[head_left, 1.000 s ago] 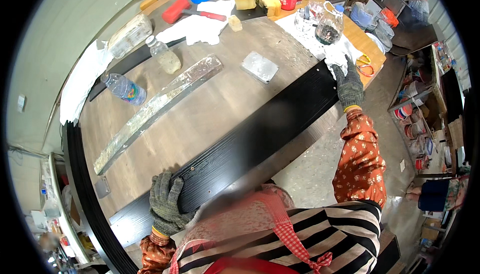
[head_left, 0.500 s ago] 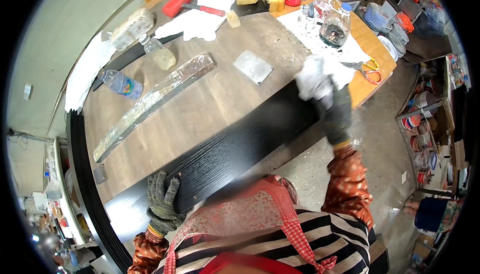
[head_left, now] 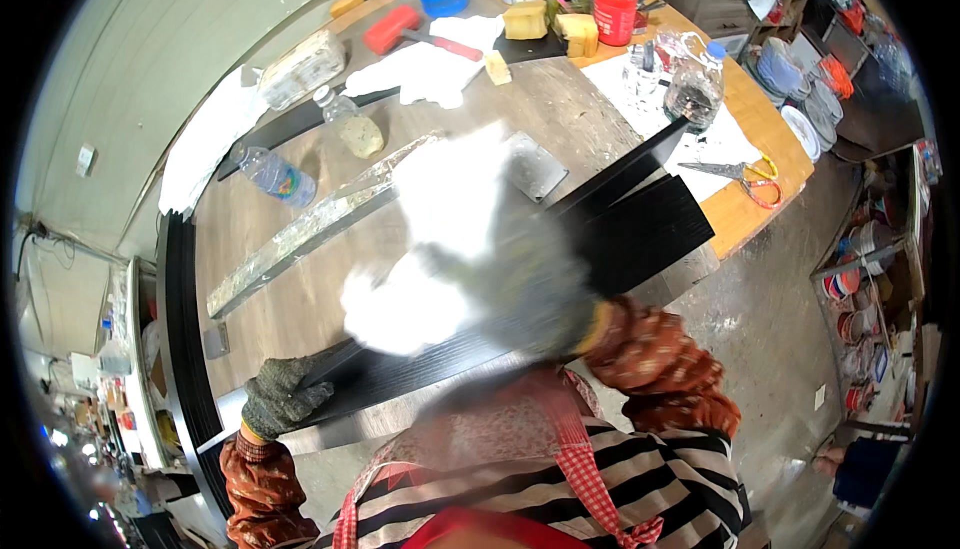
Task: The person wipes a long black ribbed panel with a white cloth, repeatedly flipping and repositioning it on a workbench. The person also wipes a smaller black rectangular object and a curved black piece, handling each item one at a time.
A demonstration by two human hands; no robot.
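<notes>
A long black board (head_left: pixel 650 234) with a wood-grain surface slants across the near side of the worktable. A narrow upright black strip (head_left: pixel 640 164) runs beside its far right end; whether the two are one piece I cannot tell. My left hand (head_left: pixel 285 396), in a dark grey knit glove, is closed around the board's left end. My right hand (head_left: pixel 535 294), gloved alike and smeared by motion, clutches a bunched white cloth (head_left: pixel 450 189) over the middle of the board. The cloth and hand hide part of the board and of a paint-stained bar (head_left: pixel 310 234) lying behind.
A flat metal plate (head_left: pixel 537 167) and scissors (head_left: pixel 735 169) lie beyond the board. Plastic bottles (head_left: pixel 280 179), a red mallet (head_left: pixel 395 31), yellow sponges (head_left: pixel 525 21), a red jar (head_left: pixel 614 14) and a clear jug (head_left: pixel 695 89) stand or lie farther back. Shelves (head_left: pixel 865 289) line the right.
My right hand has swept the cloth from the board's far right end leftward to its middle. My left hand has shifted from lying on the board to gripping its left end. The board looks tilted differently.
</notes>
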